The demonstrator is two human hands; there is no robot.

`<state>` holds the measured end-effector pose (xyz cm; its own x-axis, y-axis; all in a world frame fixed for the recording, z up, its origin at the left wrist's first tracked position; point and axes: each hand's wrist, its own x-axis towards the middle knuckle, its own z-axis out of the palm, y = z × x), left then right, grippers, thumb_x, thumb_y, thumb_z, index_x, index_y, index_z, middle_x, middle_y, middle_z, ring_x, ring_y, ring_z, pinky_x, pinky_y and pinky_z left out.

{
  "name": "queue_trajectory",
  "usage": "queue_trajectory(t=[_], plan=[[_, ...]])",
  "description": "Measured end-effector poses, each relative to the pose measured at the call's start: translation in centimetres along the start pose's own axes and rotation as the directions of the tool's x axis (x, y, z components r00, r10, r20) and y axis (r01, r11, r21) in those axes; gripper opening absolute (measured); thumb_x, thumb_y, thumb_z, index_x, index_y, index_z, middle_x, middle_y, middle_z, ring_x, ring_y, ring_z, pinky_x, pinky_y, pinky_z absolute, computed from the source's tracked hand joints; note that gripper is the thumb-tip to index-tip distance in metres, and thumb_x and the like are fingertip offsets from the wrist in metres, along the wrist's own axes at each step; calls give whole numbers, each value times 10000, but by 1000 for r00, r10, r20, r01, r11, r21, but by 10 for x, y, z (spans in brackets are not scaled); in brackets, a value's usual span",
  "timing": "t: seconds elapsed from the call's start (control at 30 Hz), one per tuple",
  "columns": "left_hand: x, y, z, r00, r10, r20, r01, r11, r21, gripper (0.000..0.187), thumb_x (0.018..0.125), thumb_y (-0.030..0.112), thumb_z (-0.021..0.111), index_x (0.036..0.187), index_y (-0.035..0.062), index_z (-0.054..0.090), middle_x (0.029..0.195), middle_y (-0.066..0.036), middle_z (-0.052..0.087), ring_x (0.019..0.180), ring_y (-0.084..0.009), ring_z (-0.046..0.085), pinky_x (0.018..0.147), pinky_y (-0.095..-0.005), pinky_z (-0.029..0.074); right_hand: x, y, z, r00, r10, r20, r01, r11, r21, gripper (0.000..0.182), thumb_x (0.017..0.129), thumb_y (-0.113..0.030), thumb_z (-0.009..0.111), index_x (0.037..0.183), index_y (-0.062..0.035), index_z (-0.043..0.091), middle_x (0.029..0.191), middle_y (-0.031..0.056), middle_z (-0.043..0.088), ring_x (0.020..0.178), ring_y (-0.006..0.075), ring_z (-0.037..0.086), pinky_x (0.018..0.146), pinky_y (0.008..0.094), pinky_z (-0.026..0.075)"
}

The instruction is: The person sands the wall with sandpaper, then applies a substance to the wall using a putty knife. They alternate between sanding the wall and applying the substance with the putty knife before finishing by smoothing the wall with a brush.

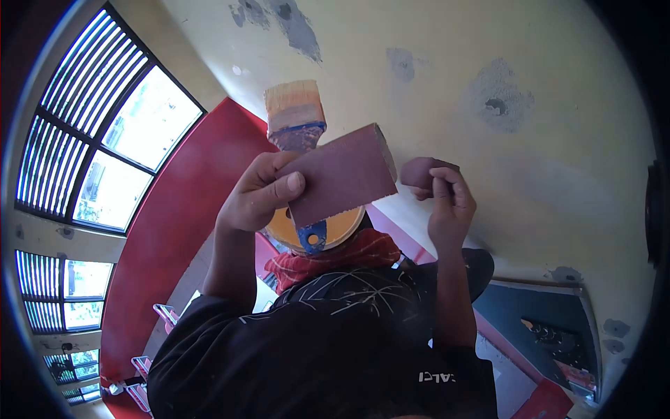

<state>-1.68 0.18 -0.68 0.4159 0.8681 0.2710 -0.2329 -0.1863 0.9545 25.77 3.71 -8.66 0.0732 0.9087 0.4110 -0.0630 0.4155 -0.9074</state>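
Note:
My left hand [255,192] is closed on a maroon sandpaper sheet [342,174], its thumb pressed on the front face. Behind the sheet passes a wide paintbrush [296,115], bristles up, with its blue handle end showing below; whether my left fingers also grip it is hidden. My right hand [450,209] pinches a smaller, folded-looking maroon sandpaper piece [422,172], apart from the larger sheet and near the wall. Under the sheet a round container [342,234] with a yellow-orange top is partly covered, beside a red patterned cloth [342,258].
A pale wall [447,105] with several grey patches spans the top and right. Barred windows [105,112] line the left, above a red band [160,202]. A dark board or panel [516,307] leans at the lower right, and red-edged chairs [139,366] stand lower left.

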Motion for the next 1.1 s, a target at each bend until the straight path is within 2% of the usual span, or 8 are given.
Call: queue_trajectory(t=[0.27,0.37,0.47,0.6,0.73,0.77,1.0,1.1], plan=[[1,2,13,998,-67,2,67,989,133,404,886,346,598,979,-47,588,690,6,546,589,-30,487,521,-193,374,7,-52,69,918,-95,385,-64,923,380,964,810,-438,645,1439,-1,58,1378,181,267,1251,297,394,994,411,364],[1,4,17,996,-84,19,81,987,138,395,888,329,601,989,-53,582,725,1,568,644,-50,524,571,-206,414,3,-61,84,917,-90,389,-96,897,431,902,879,-491,520,1440,-26,-11,1455,164,170,1302,302,336,962,400,434],[5,12,24,997,-70,25,66,989,134,361,897,291,594,992,-57,582,786,-24,609,715,-85,574,647,-234,462,-6,-64,87,927,-179,329,-112,707,698,1063,788,-471,653,1431,-17,-63,1420,183,184,1306,310,318,1027,420,344],[4,12,29,996,-84,-37,91,960,267,323,868,263,635,974,-40,601,801,-59,628,722,-95,593,641,-250,469,-24,-70,91,954,-37,298,-108,884,454,951,851,-321,631,1428,2,-53,1389,208,244,1266,285,371,1013,396,354],[15,11,41,987,157,37,-153,833,532,298,798,243,709,910,-22,632,758,-78,629,657,-134,611,592,-260,465,-17,-83,88,930,199,308,-352,721,597,558,931,-71,457,1399,44,177,1288,171,415,1140,194,474,956,331,405],[17,8,42,964,258,67,-244,757,606,297,779,241,726,894,-19,639,737,-79,627,634,-145,614,576,-262,463,-15,-81,86,921,223,320,-378,707,598,541,924,-76,468,1386,46,215,1281,169,424,1129,188,481,950,325,407],[12,18,51,998,57,32,-63,710,702,313,699,302,748,695,15,622,557,-93,569,509,-248,590,501,-324,451,-15,-74,74,848,337,408,-524,640,562,440,878,-141,514,1262,29,383,1184,141,505,1057,205,535,912,335,440],[13,8,51,986,153,70,-157,695,701,321,694,317,736,677,18,620,561,-119,574,509,-292,587,486,-349,448,-13,-71,74,831,336,443,-548,629,551,428,866,-195,534,1213,20,402,1096,123,535,1007,221,562,884,354,463]])
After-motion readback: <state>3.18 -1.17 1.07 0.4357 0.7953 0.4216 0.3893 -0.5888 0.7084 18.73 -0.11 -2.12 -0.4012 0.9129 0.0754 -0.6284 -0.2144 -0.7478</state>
